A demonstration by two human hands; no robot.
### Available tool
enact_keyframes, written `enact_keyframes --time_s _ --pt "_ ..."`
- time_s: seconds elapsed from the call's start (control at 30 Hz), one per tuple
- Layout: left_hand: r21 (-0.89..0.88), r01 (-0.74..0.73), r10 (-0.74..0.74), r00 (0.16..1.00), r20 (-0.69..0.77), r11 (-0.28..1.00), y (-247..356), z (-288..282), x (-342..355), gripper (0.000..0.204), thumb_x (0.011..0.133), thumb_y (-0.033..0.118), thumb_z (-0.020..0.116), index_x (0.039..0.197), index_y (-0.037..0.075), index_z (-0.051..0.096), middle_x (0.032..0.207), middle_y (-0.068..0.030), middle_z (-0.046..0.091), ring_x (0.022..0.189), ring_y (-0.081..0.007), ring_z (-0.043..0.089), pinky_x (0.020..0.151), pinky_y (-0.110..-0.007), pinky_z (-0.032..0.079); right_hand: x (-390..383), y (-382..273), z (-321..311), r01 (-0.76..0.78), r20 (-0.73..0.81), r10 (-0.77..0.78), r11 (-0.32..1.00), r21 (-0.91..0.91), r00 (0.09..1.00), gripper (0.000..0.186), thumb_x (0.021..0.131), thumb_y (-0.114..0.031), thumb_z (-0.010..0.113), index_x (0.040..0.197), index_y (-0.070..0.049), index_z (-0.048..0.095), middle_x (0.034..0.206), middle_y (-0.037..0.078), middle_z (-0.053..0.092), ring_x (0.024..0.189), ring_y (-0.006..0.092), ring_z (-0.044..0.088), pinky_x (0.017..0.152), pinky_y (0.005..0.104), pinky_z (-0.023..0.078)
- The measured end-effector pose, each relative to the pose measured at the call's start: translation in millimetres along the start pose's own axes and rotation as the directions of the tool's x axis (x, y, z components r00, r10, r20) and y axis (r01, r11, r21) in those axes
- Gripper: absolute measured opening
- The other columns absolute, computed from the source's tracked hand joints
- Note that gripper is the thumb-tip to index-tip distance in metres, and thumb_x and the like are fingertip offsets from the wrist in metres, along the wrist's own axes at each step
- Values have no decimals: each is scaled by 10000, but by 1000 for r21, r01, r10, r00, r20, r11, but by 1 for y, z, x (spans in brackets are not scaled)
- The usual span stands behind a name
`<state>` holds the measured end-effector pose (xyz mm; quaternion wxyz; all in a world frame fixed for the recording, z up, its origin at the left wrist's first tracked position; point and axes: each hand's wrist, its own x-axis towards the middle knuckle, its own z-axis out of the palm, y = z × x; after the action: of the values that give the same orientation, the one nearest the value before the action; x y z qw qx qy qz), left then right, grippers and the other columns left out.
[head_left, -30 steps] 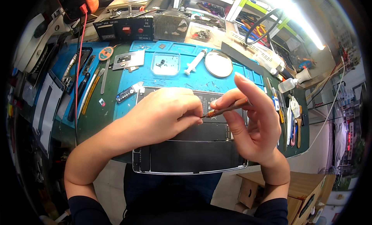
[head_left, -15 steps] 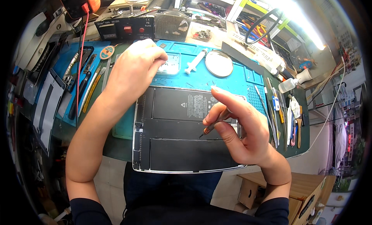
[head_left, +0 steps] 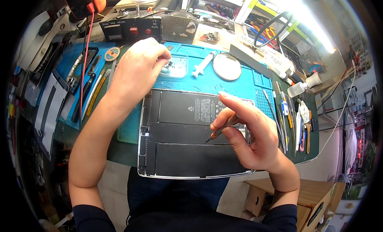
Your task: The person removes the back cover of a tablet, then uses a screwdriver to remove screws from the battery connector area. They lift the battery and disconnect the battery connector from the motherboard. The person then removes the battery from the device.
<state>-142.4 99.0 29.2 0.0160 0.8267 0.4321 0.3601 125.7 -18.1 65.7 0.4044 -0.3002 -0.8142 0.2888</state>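
Note:
An opened tablet [head_left: 187, 134] lies in front of me, its black battery panels facing up. In my right hand [head_left: 255, 136] is a small precision screwdriver [head_left: 216, 134], its thin tip pointing down and left over the tablet's middle; whether the tip touches cannot be told. My left hand [head_left: 139, 66] is beyond the tablet's far left corner, thumb and forefinger closed together at a shallow clear plastic box [head_left: 180, 68]. Small dark bits [head_left: 169, 65] show in the box by those fingertips. Anything within the pinch is hidden.
A blue work mat [head_left: 187, 84] carries a syringe [head_left: 204, 64] and a round dish [head_left: 227, 66]. Several hand tools [head_left: 293, 120] lie at the right. At the left are a solder reel [head_left: 112, 54] and a white panel [head_left: 50, 112]. A black device [head_left: 129, 30] stands behind.
My left hand has shifted slightly at the box, and dark bits now show by its fingertips. The right hand holds the screwdriver in nearly the same pose. The whole view has shifted slightly.

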Motion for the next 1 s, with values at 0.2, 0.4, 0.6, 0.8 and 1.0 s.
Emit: enact_keyframes --time_s 0.2,0.4,0.6,0.8,1.0 --pt "-9 12 -12 1000 -1 1000 -1 -1 0 73 917 54 734 964 -2 730 927 -111 686 869 -276 676 752 -376 523 2 -2 -1 33 18 -33 999 -27 999 625 881 184 640 1485 45 558 993 133 693 861 202 706 766 312 597" --pt "-21 50 -49 998 40 999 0 3 0 76 917 103 734 937 30 736 948 -114 679 974 -322 669 861 -434 535 -1 -2 -9 75 40 -74 997 -23 996 555 950 145 595 1493 94 493 1009 181 708 910 230 742 783 329 618" --pt "20 12 -13 998 64 1000 -1 7 -3 82 922 79 726 967 12 740 942 -119 687 942 -319 670 833 -418 531 -1 0 -8 54 104 -50 998 -39 993 549 949 153 600 1486 93 502 1012 184 710 917 231 741 778 327 616" --pt "8 -11 10 998 63 1000 0 9 -4 85 917 63 727 974 2 738 936 -124 690 921 -320 667 817 -414 526 0 0 -7 80 106 -72 994 -71 992 542 947 154 603 1478 96 511 1031 191 714 916 233 743 776 326 617" --pt "15 22 -23 996 88 1000 2 6 -2 99 929 91 715 974 7 741 971 -123 697 984 -326 677 870 -432 536 0 -2 -7 80 116 -73 995 -60 991 540 942 151 606 1472 95 520 1027 194 721 918 237 747 768 323 617"
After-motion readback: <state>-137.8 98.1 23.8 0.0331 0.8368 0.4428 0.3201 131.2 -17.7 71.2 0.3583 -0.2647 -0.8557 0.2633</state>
